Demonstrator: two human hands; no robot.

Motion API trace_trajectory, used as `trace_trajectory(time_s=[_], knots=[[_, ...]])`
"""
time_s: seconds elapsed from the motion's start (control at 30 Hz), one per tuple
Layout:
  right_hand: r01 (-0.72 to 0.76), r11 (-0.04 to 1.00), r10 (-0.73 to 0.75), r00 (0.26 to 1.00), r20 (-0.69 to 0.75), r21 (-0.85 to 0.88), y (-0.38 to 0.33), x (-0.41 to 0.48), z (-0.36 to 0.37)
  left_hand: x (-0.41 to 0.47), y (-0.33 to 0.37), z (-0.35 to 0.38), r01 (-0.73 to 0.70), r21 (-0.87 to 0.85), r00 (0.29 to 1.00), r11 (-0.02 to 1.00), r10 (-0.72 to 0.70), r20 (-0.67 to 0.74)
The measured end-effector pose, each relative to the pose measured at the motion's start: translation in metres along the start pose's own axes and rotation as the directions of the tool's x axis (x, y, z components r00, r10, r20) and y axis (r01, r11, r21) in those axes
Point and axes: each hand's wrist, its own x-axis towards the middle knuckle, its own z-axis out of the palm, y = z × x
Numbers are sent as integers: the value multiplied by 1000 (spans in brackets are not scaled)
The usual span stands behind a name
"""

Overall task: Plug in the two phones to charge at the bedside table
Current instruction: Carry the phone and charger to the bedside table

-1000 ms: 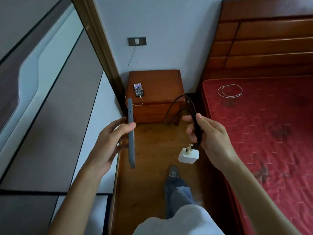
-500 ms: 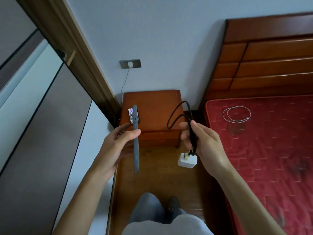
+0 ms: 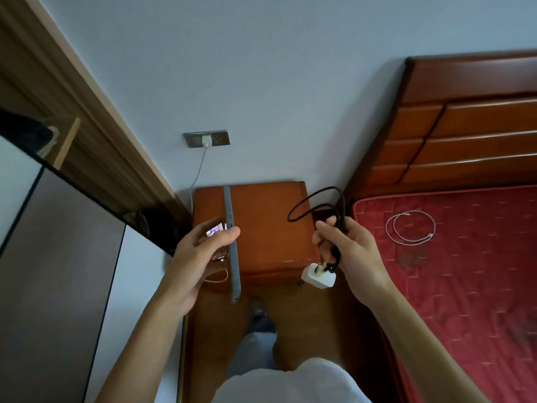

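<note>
Second phone (image 3: 214, 229) on table (image 3: 267, 228): mostly hidden behind left hand (image 3: 200, 251); only a lit screen corner shows. Grey phone (image 3: 232, 242) seen edge-on, screen not visible. Black cable (image 3: 313, 199): free end lost inside right hand (image 3: 354, 251). Bed (image 3: 465, 271) cut by right edge. White cable (image 3: 411, 228): connectors too small to identify.

1. The phone (image 3: 231, 245) is slate grey-blue
2. The black cable (image 3: 336, 257) ends in a white charger block (image 3: 318, 279)
3. The tabletop (image 3: 270, 228) and headboard (image 3: 470, 126) are glossy reddish-brown wood
4. The mattress (image 3: 465, 301) is deep red with a stitched brick-like pattern, the white cable (image 3: 430, 235) on it plain
5. The wall (image 3: 290, 82) is pale blue-grey, the socket plate (image 3: 219, 138) dark grey, its plug (image 3: 207, 140) white
</note>
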Motion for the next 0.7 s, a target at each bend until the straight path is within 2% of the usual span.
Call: trace_trajectory(time_s=[0.23, 0.4, 0.53, 0.7], knots=[[4, 998, -5, 1000, -19, -65, -3, 82, 25, 91, 16, -4, 69, -8, 997, 998, -69, 35], [-2, 984, -5, 999, -41, -178, 15, 136, 33, 144, 5, 12, 74, 59, 997, 996, -75, 18], [-37, 934, 11, 997, -75, -354, 44, 180, 29, 186, -19, 34, 48, 230, 994, 972, -25, -103], [-112, 881, 86, 993, -78, -460, 91, 235, 23, 243, -65, 51, 78, 432, 978, 899, 16, -210]])
